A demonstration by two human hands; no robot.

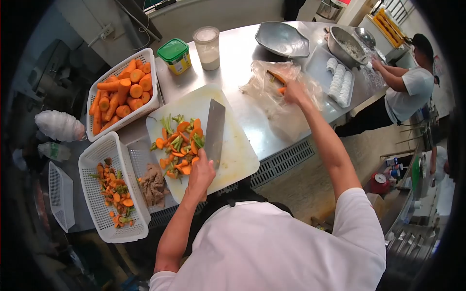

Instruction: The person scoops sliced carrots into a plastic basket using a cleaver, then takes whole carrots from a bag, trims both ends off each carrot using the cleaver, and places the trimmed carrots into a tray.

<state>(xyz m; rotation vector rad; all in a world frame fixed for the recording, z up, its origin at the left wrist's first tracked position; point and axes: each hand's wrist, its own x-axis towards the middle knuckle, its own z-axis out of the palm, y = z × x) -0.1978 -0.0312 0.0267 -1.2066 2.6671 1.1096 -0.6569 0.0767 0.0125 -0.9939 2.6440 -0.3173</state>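
My left hand point(201, 173) is closed round the handle of a wide cleaver point(215, 131), whose blade lies over the white cutting board point(238, 155). Left of the blade, carrot tops and orange pieces point(179, 145) with green stems are heaped on the board. My right hand point(294, 93) reaches to a crumpled clear plastic bag point(276, 109) on the steel table. An orange and dark object point(275, 76) shows at its fingertips, and I cannot make out whether the fingers grip it or the bag.
Whole carrots fill a white basket point(158, 99); carrot scraps lie in another white basket point(141, 208). A brown cloth point(154, 185), green-lidded tub point(174, 56), clear container point(208, 48), metal bowl point(282, 40) and tray of white rolls point(318, 60) stand around. A co-worker point(412, 87) stands at the right.
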